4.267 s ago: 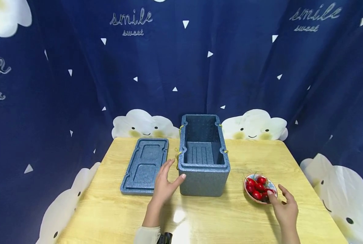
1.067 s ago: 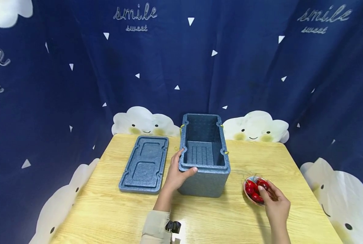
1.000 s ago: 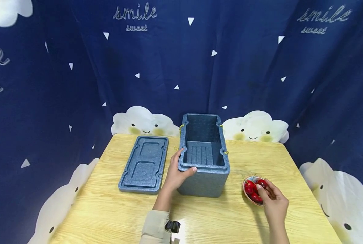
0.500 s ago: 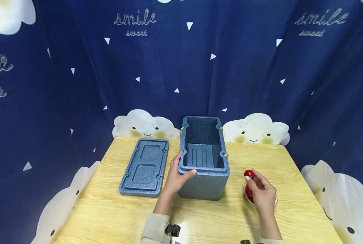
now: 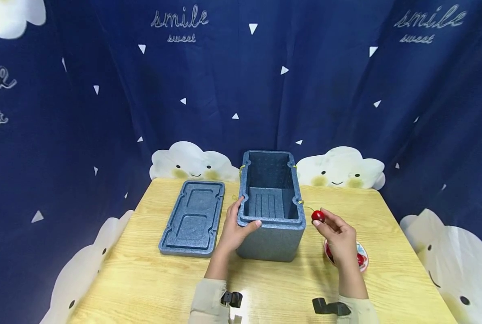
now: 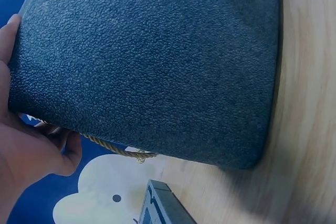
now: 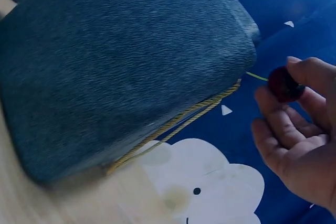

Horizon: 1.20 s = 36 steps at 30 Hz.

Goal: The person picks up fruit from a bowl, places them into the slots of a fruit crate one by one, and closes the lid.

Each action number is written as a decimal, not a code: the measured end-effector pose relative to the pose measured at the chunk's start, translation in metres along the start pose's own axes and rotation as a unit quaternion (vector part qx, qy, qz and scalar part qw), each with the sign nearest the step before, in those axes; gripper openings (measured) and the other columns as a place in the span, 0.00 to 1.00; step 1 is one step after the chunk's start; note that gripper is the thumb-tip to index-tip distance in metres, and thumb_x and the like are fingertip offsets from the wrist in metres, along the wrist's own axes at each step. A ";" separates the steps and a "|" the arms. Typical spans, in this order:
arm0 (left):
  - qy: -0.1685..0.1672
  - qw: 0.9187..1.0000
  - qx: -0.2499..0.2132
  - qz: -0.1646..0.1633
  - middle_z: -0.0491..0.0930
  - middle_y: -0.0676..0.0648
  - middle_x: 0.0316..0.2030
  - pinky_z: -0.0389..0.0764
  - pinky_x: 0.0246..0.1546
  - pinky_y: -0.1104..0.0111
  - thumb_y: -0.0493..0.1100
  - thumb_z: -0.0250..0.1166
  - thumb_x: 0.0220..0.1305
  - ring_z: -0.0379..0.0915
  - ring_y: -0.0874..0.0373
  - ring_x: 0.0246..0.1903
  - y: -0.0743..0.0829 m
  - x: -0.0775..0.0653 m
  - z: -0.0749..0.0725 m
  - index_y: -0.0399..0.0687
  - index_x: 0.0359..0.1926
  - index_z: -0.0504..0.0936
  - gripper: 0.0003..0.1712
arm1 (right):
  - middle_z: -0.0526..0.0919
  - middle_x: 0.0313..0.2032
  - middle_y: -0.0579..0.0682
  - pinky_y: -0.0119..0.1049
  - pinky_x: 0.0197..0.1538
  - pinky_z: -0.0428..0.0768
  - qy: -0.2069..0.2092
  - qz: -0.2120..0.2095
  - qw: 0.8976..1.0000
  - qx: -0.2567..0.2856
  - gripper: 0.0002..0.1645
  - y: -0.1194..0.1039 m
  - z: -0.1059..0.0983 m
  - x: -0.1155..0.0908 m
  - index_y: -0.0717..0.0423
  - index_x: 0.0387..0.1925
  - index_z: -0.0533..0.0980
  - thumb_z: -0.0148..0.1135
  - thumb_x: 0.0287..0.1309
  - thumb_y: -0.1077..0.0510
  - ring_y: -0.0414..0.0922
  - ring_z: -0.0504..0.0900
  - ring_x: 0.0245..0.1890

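My right hand (image 5: 340,236) pinches a red cherry (image 5: 318,216) between thumb and fingers, its thin stem pointing toward the box. The right wrist view shows the same cherry (image 7: 286,84) beside the box's upper corner. Under and behind that hand, a small patterned bowl (image 5: 362,249) holds more cherries (image 5: 360,259), partly hidden by the wrist. My left hand (image 5: 234,229) grips the near left corner of a deep blue-grey foam box (image 5: 271,243), thumb on the front rim and fingers along the left side. Nothing shows on the box's ribbed floor.
The matching lid (image 5: 192,218) lies flat on the wooden table (image 5: 144,288), left of the box. Yellow cords (image 7: 173,124) hang at the box's sides. A dark blue curtain (image 5: 208,76) with clouds stands behind the table.
My right hand has taken a cherry out of the bowl and carried it up and left toward the box. Earlier my left hand moved from beside the box onto its corner and has stayed there.
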State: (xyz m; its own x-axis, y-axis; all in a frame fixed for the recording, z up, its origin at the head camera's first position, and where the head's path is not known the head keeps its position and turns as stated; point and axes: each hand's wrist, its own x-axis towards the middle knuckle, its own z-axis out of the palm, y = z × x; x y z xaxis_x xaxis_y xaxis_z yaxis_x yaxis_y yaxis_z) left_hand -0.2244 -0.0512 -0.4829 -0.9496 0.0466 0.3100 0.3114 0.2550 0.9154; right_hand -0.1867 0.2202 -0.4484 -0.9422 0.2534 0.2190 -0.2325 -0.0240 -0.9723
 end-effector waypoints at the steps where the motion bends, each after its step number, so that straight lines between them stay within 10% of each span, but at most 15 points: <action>1: -0.001 1.000 0.003 0.000 0.56 0.41 0.65 0.56 0.59 0.50 0.49 0.73 0.48 0.52 0.46 0.63 0.001 0.000 -0.001 0.53 0.69 0.59 0.49 | 0.83 0.39 0.49 0.27 0.39 0.77 -0.015 -0.022 1.000 0.016 0.24 0.008 -0.003 0.006 0.64 0.51 0.76 0.68 0.50 0.66 0.38 0.82 0.36; 9: -0.010 1.000 0.014 -0.006 0.55 0.40 0.65 0.56 0.58 0.47 0.50 0.73 0.47 0.52 0.43 0.63 0.004 0.000 -0.006 0.52 0.69 0.59 0.49 | 0.81 0.41 0.59 0.30 0.37 0.78 -0.086 -0.079 0.991 0.068 0.27 0.075 -0.034 0.058 0.62 0.55 0.74 0.66 0.50 0.70 0.47 0.82 0.39; 19: -0.022 0.998 0.039 -0.043 0.53 0.44 0.67 0.46 0.56 0.40 0.55 0.72 0.47 0.50 0.46 0.64 0.004 0.000 -0.007 0.61 0.70 0.57 0.50 | 0.80 0.37 0.47 0.28 0.40 0.77 -0.129 -0.029 0.989 -0.061 0.23 -0.033 0.008 0.042 0.73 0.50 0.70 0.65 0.52 0.67 0.38 0.80 0.36; 36: -0.019 0.999 0.005 -0.035 0.54 0.43 0.66 0.53 0.59 0.46 0.53 0.72 0.48 0.51 0.46 0.64 0.003 0.000 -0.005 0.60 0.70 0.56 0.50 | 0.81 0.38 0.48 0.33 0.42 0.77 -0.281 -0.026 0.958 -0.051 0.19 -0.041 0.024 0.084 0.72 0.48 0.71 0.62 0.54 0.69 0.42 0.79 0.38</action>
State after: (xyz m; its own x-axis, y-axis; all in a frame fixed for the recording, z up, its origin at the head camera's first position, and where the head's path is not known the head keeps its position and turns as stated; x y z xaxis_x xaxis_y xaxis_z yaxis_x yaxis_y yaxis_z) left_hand -0.2231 -0.0552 -0.4793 -0.9700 0.0644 0.2344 0.2430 0.2691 0.9320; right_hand -0.2624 0.2189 -0.3879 -0.9179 -0.3094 0.2484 -0.2841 0.0754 -0.9558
